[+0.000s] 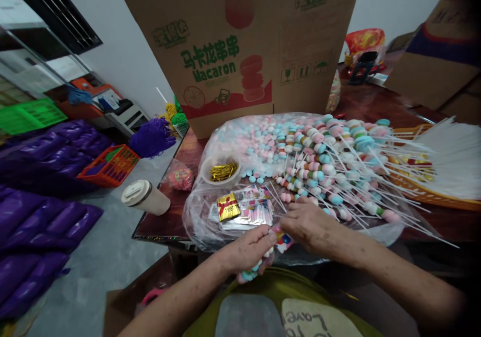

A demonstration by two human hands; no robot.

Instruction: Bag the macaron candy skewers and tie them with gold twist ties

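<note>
My left hand (252,250) is closed around a small bag of pastel candies (250,275), held low over my lap. A colourful printed card (284,242) shows just beyond it, between my two hands. My right hand (308,226) is to the right of that card, fingers curled down and together; what they grip, if anything, is hidden. Beyond the hands lie many pastel candy skewers (319,169) on white sticks. A gold pack of twist ties (228,206) rests on a stack of printed cards (255,210). Behind that is a bowl (205,170) of loose gold ties (223,172).
A tall cardboard box (240,41) rises at the back of the table. Loose candies (259,144) lie on a plastic sheet (210,231). An orange basket (451,201) of white sticks (451,159) stands right; a lidded cup (146,197) is at the left edge.
</note>
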